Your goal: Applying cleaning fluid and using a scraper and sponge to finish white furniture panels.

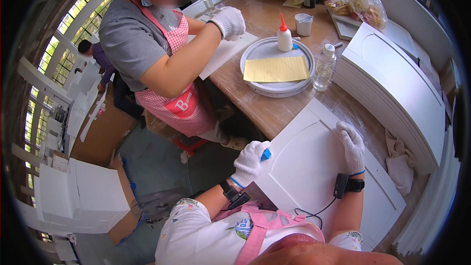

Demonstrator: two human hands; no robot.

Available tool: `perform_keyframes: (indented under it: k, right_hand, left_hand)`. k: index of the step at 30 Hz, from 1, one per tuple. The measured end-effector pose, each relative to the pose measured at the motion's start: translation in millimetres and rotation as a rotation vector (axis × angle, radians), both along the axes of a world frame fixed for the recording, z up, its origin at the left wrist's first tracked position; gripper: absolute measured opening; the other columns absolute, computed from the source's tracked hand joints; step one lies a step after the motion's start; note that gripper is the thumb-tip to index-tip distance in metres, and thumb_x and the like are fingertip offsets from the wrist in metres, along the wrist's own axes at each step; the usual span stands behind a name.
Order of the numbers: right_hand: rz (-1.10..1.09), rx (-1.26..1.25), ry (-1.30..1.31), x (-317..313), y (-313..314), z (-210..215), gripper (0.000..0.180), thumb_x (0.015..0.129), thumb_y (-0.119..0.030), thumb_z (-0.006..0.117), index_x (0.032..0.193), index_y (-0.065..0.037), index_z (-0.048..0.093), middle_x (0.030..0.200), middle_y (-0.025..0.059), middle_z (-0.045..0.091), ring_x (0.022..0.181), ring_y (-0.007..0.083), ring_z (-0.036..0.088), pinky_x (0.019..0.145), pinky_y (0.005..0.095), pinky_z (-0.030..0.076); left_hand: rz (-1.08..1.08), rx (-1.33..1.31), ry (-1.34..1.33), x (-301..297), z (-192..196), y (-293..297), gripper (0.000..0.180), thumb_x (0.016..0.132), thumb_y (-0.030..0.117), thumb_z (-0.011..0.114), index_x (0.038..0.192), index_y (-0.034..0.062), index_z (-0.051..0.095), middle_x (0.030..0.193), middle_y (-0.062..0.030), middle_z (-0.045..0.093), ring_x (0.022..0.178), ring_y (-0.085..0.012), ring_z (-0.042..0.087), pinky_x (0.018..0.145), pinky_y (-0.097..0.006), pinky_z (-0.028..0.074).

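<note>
A white door panel (304, 162) with an arched raised centre lies slanted in front of me, partly over the table's edge. My left hand (251, 161), in a white knit glove, is closed round a small blue block (266, 154) at the panel's left edge. Only one end of the block shows past the fingers. At the panel's far right edge, my gloved right hand (351, 148) rests with bent fingers, gripping the rim. Its fingertips are partly hidden.
A round grey lid (249, 84) carries yellow sandpaper (276, 69) and a red-tipped glue bottle (284, 38). Beside it stand a clear bottle (323, 71) and white cup (303, 25). Stacked white panels (392, 88) rise at right, near a rag (400, 167). A gloved co-worker (167, 54) stands at left.
</note>
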State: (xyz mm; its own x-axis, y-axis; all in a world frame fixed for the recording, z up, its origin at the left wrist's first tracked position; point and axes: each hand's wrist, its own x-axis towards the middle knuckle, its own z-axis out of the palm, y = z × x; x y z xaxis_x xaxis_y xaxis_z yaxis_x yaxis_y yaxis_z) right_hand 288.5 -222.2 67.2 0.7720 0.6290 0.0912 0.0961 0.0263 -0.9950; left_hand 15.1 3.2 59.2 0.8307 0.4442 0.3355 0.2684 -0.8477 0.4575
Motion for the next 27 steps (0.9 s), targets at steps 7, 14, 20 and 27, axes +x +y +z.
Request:
perform_keyframes:
  k: [7, 14, 20, 27]
  right_hand:
    - [-0.009, -0.045, -0.049, -0.4, -1.0, 5.5, 0.025, 0.097, -0.011, 0.056, 0.116, 0.0, 0.068, 0.121, 0.0052, 0.065, 0.11, 0.014, 0.059, 0.096, 0.0269, 0.046]
    - [-0.02, -0.008, 0.041, -6.6, 2.1, 14.8, 0.022, 0.097, -0.01, 0.059, 0.112, 0.002, 0.068, 0.12, 0.0079, 0.066, 0.112, 0.0175, 0.059, 0.101, 0.0289, 0.043]
    - [-0.018, -0.018, -0.011, -3.5, -1.1, 9.2, 0.022, 0.097, -0.011, 0.059, 0.113, 0.002, 0.068, 0.12, 0.0073, 0.066, 0.112, 0.0169, 0.059, 0.1, 0.0281, 0.044]
    - [-0.014, -0.016, 0.021, -3.6, -0.8, 8.8, 0.022, 0.097, -0.011, 0.058, 0.113, 0.002, 0.068, 0.12, 0.0073, 0.066, 0.112, 0.0165, 0.059, 0.099, 0.028, 0.044]
  left_hand:
    - [-0.008, -0.01, -0.013, 1.7, 4.1, -0.3, 0.046, 0.078, 0.019, 0.074, 0.121, 0.0137, 0.058, 0.101, -0.0144, 0.06, 0.094, -0.0361, 0.062, 0.08, -0.045, 0.051]
    - [-0.027, -0.01, -0.028, 2.3, 4.0, 1.3, 0.044, 0.078, 0.017, 0.074, 0.119, 0.0139, 0.059, 0.099, -0.0139, 0.06, 0.093, -0.0357, 0.062, 0.08, -0.045, 0.052]
    - [-0.031, -0.001, -0.044, 3.1, 4.0, 1.1, 0.043, 0.078, 0.017, 0.074, 0.118, 0.0134, 0.059, 0.098, -0.0138, 0.06, 0.091, -0.0356, 0.062, 0.078, -0.045, 0.052]
    - [-0.028, -0.011, -0.038, 3.3, 4.9, 0.8, 0.041, 0.077, 0.016, 0.074, 0.116, 0.013, 0.059, 0.097, -0.0136, 0.06, 0.091, -0.0352, 0.062, 0.078, -0.045, 0.052]
